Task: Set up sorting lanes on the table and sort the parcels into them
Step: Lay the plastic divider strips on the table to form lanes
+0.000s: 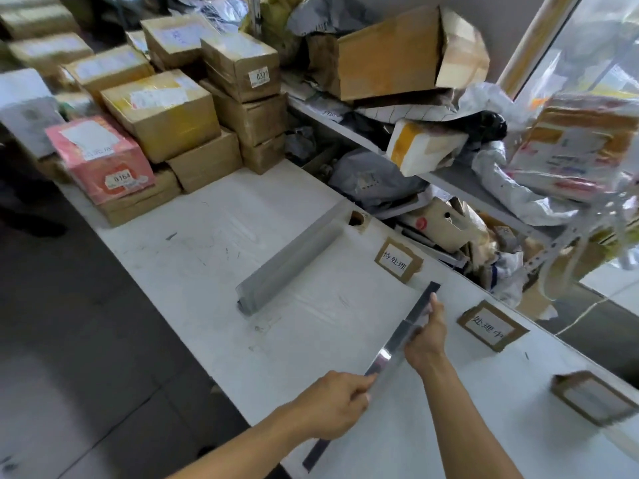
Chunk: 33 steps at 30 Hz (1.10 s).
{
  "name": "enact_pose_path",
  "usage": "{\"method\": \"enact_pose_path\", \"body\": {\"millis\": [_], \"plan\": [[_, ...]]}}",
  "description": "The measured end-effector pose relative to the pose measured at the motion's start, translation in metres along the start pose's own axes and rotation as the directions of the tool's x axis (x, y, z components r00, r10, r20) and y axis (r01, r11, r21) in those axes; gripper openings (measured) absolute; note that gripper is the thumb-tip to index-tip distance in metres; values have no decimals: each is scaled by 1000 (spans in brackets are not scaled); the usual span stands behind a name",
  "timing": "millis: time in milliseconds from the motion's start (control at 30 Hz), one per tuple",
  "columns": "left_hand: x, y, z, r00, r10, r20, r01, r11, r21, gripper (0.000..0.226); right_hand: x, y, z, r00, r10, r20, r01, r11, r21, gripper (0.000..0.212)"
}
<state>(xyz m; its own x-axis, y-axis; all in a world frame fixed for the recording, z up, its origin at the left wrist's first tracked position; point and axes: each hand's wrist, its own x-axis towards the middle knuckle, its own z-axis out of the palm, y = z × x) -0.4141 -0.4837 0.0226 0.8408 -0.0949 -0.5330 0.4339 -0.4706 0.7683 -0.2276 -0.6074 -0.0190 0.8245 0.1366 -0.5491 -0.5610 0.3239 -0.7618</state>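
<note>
On the white table (214, 243) a grey divider panel (294, 257) stands upright, running from the near edge toward the back. A second grey divider strip (390, 354) lies edge-on between both hands. My left hand (332, 402) grips its near part; my right hand (427, 335) holds it farther along, fingers curled on the top edge. Taped paper labels lie along the table's far edge: one (397, 261) between the dividers, another (491, 326) right of the strip, a third (594, 399) blurred farther right. Stacked cardboard parcels (166, 108) and a pink box (100, 157) crowd the table's far left end.
A metal shelf (446, 174) behind the table is crammed with boxes, bags and mailers (428, 146). An open cardboard box (397, 53) sits on top. Dark floor (69, 323) lies left of the table. A round cable hole (356, 217) is near the first divider's far end.
</note>
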Motion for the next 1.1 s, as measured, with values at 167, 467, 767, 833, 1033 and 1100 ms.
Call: {"method": "enact_pose_path", "body": {"millis": [167, 467, 767, 833, 1033, 1100], "plan": [[14, 12, 24, 999, -46, -15, 46, 998, 40, 41, 23, 2, -25, 997, 69, -43, -71, 997, -23, 69], [14, 13, 34, 995, -95, -25, 96, 994, 41, 44, 55, 20, -47, 993, 64, -97, -68, 997, -40, 110], [18, 8, 38, 998, -60, -1, 60, 996, 72, 67, 26, 2, -39, 991, 8, -131, -21, 995, -93, 87], [20, 3, 39, 999, -51, -3, 52, 997, 65, 73, 22, 0, -40, 992, -11, -122, -3, 993, -115, 83], [15, 13, 24, 978, 9, -208, 2, 998, 55, 53, -9, -11, -35, 985, -124, -120, 99, 976, -192, 80], [16, 11, 3, 927, 49, -372, -19, 996, 85, 47, -25, -11, -33, 964, -225, -139, 187, 952, -243, 75]]}}
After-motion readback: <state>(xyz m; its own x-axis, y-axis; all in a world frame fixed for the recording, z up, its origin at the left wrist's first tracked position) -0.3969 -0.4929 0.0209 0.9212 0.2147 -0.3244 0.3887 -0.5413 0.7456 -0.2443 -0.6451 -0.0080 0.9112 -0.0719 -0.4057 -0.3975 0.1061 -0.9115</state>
